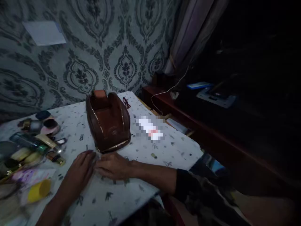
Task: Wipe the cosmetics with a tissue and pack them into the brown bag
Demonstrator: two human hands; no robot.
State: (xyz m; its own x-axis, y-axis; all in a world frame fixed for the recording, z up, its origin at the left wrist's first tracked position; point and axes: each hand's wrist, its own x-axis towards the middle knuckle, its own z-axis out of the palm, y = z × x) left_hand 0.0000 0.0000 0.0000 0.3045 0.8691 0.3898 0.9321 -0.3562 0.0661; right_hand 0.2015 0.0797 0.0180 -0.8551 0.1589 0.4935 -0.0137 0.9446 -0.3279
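Note:
A brown leather bag stands on the table, its top gaping and a gold zipper running along its lower front edge. Just in front of its near left corner, my left hand and my right hand come together low over the tablecloth. The fingers of both are bent inward and almost meet. Something small and pale may be between the fingertips, but dimness and blur hide what it is.
Bottles, tubes and jars crowd the table's left side, among them a yellow-capped container and a small brown bottle. Glasses lie behind the bag; a blurred-out white item lies to its right. The patterned tablecloth ends at right.

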